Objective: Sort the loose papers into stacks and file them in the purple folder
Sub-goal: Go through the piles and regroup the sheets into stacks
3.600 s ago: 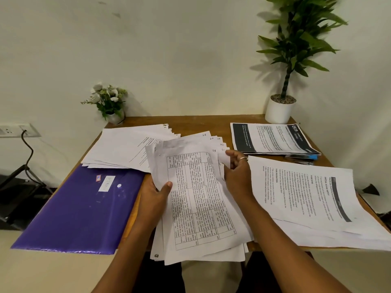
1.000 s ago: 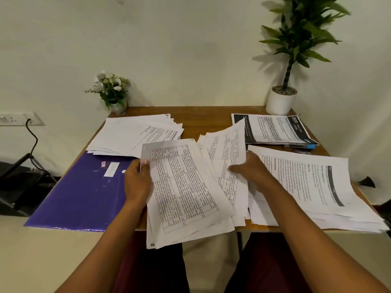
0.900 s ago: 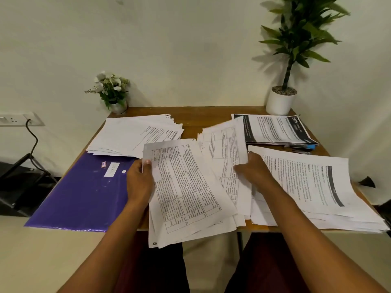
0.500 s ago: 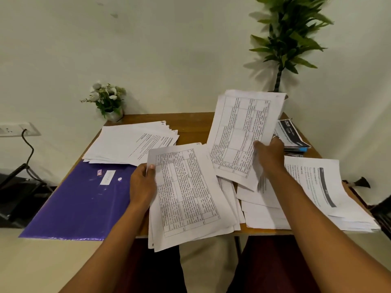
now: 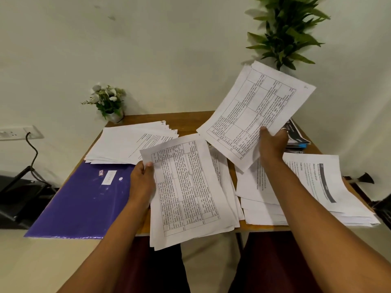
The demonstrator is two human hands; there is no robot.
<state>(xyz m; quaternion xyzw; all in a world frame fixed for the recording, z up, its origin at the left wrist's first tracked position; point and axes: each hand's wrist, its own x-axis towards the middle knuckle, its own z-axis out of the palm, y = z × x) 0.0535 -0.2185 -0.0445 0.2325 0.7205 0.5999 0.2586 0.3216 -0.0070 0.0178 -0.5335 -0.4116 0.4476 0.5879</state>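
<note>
Sheets [image 5: 254, 111] raised upper right look light, floppy; right hand [image 5: 273, 144] pinches their lower edge, left hand [image 5: 141, 182] grips centre stack [image 5: 190, 191].

Wooden table [image 5: 190, 121]; flower pot [image 5: 113, 115] back-left corner; leafy plant [image 5: 285, 32] back right; wall socket [image 5: 12, 134] left.

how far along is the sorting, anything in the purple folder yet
Done: three stacks on the wooden table: white stack back left, dark-banded stack right, dark-headed stack back right. In hand: right hand holds up table-printed papers; left hand grips the middle pile. Left: that pile and all filing; the flat purple plastic folder shows no papers inside.
</note>
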